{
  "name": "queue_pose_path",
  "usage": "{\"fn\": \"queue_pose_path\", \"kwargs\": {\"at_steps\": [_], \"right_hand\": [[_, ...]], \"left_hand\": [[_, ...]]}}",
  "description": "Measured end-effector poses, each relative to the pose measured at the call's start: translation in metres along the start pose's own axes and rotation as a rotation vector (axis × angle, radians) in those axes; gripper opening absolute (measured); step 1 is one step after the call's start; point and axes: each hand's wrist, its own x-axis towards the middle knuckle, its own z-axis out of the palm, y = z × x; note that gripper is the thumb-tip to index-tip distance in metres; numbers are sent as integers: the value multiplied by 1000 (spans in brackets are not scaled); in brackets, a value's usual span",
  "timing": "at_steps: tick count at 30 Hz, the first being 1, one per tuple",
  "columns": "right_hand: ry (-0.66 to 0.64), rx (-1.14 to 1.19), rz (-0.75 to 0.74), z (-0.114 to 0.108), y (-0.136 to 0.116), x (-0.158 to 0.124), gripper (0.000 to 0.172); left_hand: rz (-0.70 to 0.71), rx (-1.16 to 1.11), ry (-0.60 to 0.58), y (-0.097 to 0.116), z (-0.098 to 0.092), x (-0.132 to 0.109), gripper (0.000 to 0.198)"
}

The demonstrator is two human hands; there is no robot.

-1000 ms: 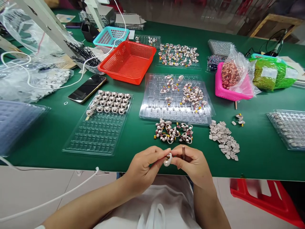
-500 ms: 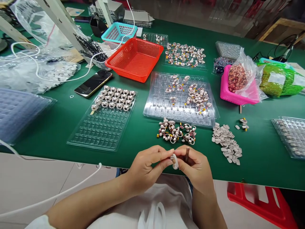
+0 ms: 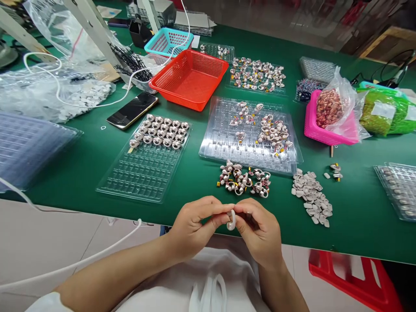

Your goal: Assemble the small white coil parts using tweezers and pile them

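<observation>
My left hand (image 3: 194,224) and my right hand (image 3: 258,229) meet at the table's near edge, both pinching one small white hook-shaped part (image 3: 231,219) between their fingertips. Just beyond them lies a loose heap of similar parts with coils (image 3: 244,181). To the right of it is a pile of small pale caps (image 3: 312,196). A clear tray (image 3: 143,167) on the left carries rows of finished round pieces (image 3: 160,132) at its far end. A second clear tray (image 3: 224,145) in the middle holds scattered parts.
A red basket (image 3: 190,78), a teal basket (image 3: 167,41), a pink basket (image 3: 313,130) with a bag of copper coils, green bags (image 3: 386,112), a phone (image 3: 132,110), white cable (image 3: 81,260) and a stack of trays (image 3: 29,147) surround the green table (image 3: 81,173). A red stool (image 3: 354,277) stands below.
The view has shifted slightly. The brown stick seen in my right hand is hidden now, and the white part has been turned between my fingers.
</observation>
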Motion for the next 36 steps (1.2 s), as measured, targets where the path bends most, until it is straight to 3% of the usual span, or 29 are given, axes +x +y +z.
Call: {"fn": "queue_pose_path", "kwargs": {"at_steps": [3,8,13,16,21,25,29,36], "right_hand": [[5,-43,-50,-1,-1,-2,19],[-45,-188,-107,-7,-5,-1,25],[-218,-292,-95,-16,-11,3,29],[-245,-252,-71,-18,-11,4,27],[-183,36,83,-15,0,-1,19],[-52,404,319,-2,11,-5,36],[59,630,412,15,16,-8,45],[237,745,399,34,21,-15,39]], "left_hand": [[-253,-222,-59,4,-3,5,17],[-582,-563,-110,2,-5,13,30],[-693,-588,-215,3,-9,22,39],[-706,-525,-259,7,-11,26,39],[-629,-431,-239,7,-8,26,36],[-344,-209,-169,5,0,19,50],[-68,-74,-166,2,14,14,72],[-48,-11,-115,-4,38,5,58]]}}
